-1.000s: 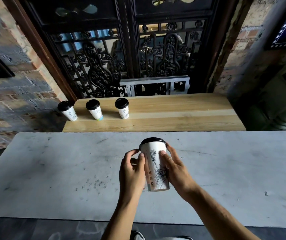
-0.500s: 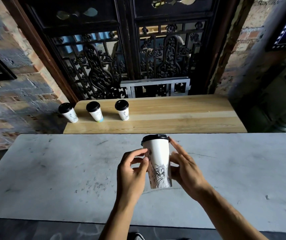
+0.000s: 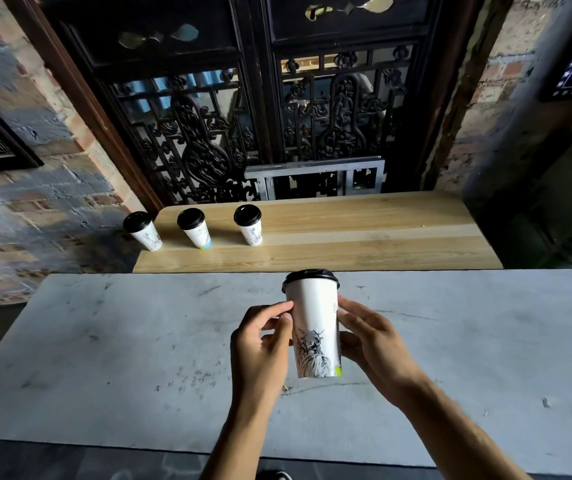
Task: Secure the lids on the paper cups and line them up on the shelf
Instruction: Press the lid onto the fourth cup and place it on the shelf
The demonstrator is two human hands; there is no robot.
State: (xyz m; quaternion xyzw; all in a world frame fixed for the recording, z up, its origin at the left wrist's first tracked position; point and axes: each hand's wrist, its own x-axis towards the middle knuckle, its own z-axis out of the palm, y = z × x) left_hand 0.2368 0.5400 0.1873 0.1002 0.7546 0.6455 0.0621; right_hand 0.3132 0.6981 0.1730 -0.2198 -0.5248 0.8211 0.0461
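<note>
I hold a tall white paper cup (image 3: 315,320) with a black lid (image 3: 310,277) and a statue drawing, upright above the grey table (image 3: 104,341). My right hand (image 3: 371,344) grips its right side. My left hand (image 3: 260,344) touches its left side with the fingertips, fingers loosely curled. Three lidded white cups stand in a row at the left of the wooden shelf (image 3: 364,233): one at the left edge (image 3: 142,230), a second (image 3: 195,227) and a third (image 3: 249,224) to its right.
Behind the shelf rises a dark carved wooden screen (image 3: 208,133) with a small metal frame (image 3: 315,178) at its foot. Brick walls flank both sides. The shelf to the right of the three cups is bare wood.
The cup has risen off the table and turned, so the statue drawing now faces me. My left hand has loosened from a full grip to a fingertip touch.
</note>
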